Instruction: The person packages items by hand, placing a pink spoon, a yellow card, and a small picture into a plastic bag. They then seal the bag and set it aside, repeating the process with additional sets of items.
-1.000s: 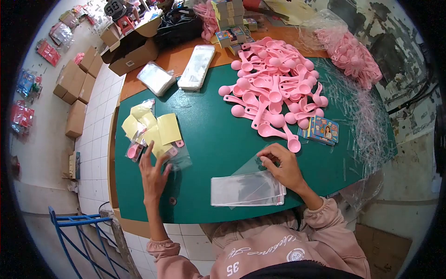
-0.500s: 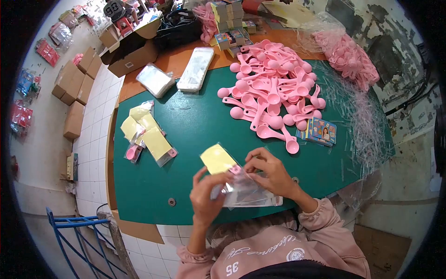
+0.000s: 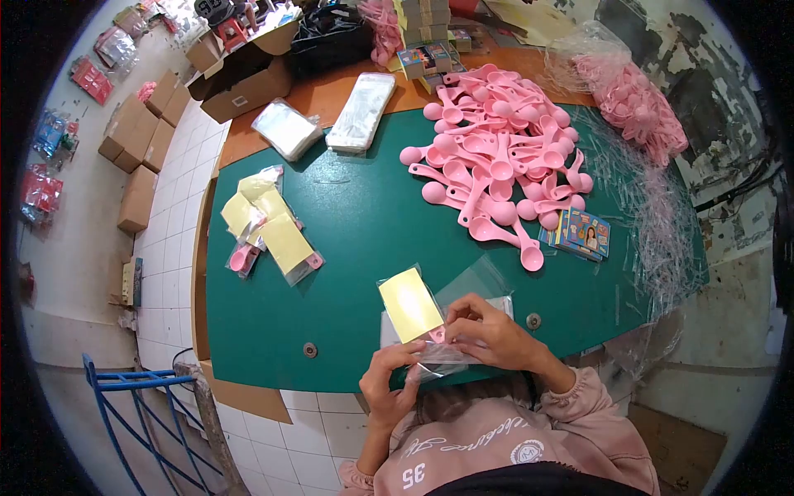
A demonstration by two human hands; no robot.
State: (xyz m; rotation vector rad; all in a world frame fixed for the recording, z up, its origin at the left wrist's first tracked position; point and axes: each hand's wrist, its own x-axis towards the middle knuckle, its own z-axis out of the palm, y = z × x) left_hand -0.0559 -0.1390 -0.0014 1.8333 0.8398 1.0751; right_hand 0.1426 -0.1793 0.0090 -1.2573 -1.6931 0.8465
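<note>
Near the front edge of the table, a clear plastic bag (image 3: 430, 369) holds a yellow card (image 3: 411, 305) and a pink measuring spoon, whose handle end (image 3: 437, 334) shows below the card. My left hand (image 3: 392, 385) pinches the bag's open end on the left. With fingertips closed, my right hand (image 3: 494, 335) grips the same bag beside the spoon's handle. The rest of the spoon is hidden by the card. Under the hands lies a stack of flat empty plastic bags (image 3: 499, 305), and one loose bag (image 3: 471, 283) sticks out from it.
A big pile of pink measuring spoons (image 3: 500, 168) covers the right of the green table (image 3: 356, 240), with printed cards (image 3: 585, 235) beside it. Filled bags (image 3: 285, 244) lie at left. Two stacks of clear bags (image 3: 361, 112) sit at the back. Plastic scraps (image 3: 653, 223) line the right edge.
The bag with the yellow card has turned more upright and come slightly right and nearer. My left hand has moved down toward the table's front edge; my right hand has shifted a little nearer me.
</note>
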